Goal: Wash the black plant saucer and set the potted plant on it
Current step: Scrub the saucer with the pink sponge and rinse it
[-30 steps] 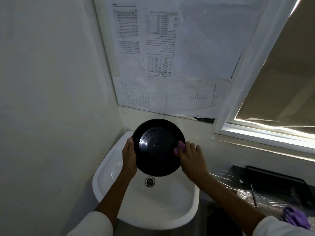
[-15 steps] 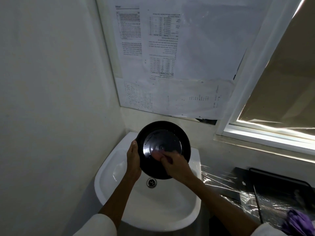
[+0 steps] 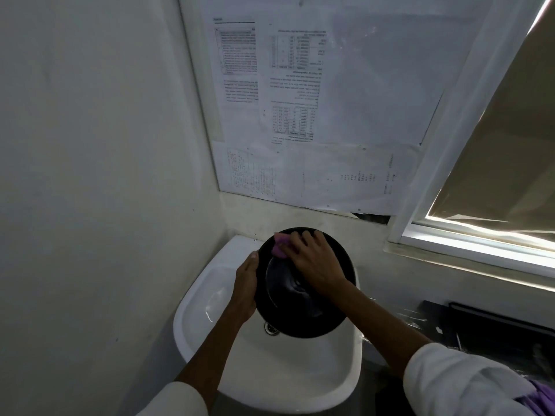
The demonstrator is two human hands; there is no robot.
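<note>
The person wears a long-sleeved top of plain off-white cloth. The left sleeve (image 3: 172,399) shows as a smooth, rounded end with no visible cuff seam. The right sleeve (image 3: 456,382) looks bulkier, bunched in soft folds with shaded creases. Both sleeves stop well short of the wrists, leaving the forearms bare down to the left hand (image 3: 246,291) and the right hand (image 3: 315,262). The nails that show are short. A fold of purple fabric (image 3: 537,397) sits against the right sleeve; whether it is worn cannot be told.
</note>
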